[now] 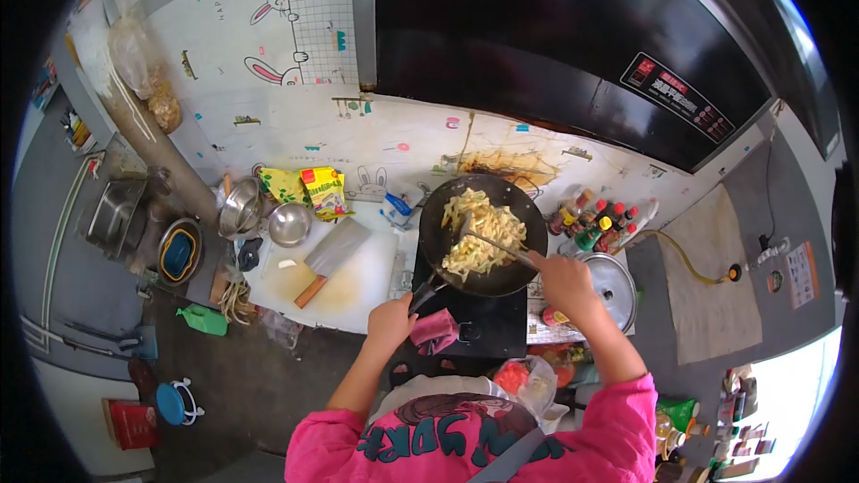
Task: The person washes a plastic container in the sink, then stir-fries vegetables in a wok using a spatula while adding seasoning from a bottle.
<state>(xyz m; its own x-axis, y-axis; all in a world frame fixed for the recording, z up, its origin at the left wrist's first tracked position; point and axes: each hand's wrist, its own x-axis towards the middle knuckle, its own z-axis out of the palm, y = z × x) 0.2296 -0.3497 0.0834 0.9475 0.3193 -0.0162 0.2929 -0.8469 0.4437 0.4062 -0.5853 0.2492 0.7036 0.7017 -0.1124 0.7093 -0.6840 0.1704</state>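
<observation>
A dark wok (534, 215) sits on the stove, holding a heap of pale yellow food strips with green bits (488, 224). My left hand (391, 320) is closed around the wok's handle (428, 292), to the lower left of the pan. From the right, my right hand (565, 284) grips the handle of a spatula (497, 245). The spatula's front end lies among the food, so its blade is partly hidden. A folded pink cloth (435, 331) lies on the black stove top just right of my left hand.
Left of the wok, a cleaver (336, 247) rests on a white cutting board (376, 273), near metal bowls (291, 224). Several sauce bottles (598, 222) and a lidded metal pot (612, 290) stand right. A black range hood (537, 36) overhangs the stove.
</observation>
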